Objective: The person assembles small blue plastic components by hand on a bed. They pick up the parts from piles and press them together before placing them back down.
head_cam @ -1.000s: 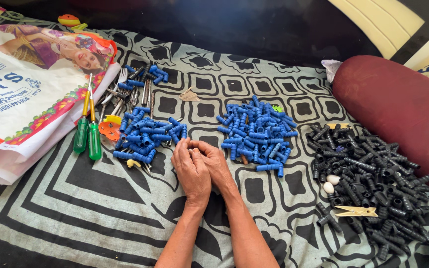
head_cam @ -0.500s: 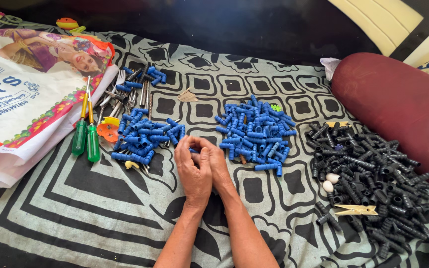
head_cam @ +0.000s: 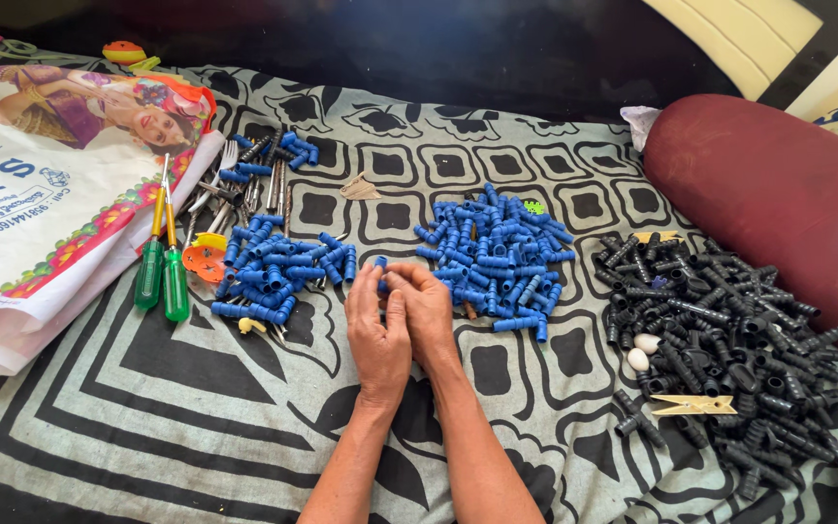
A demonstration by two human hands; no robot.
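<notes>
I see both hands joined at frame centre on the patterned cloth (head_cam: 196,427). Left hand (head_cam: 377,335) and right hand (head_cam: 431,315): fingers pinched together on one blue piece (head_cam: 380,264), mostly hidden. Blue piles at 10 (head_cam: 278,272) and 1 o'clock (head_cam: 497,257); black pile (head_cam: 720,335) at 3. Judged step: fitting the piece; next needs firm, aligned push.
</notes>
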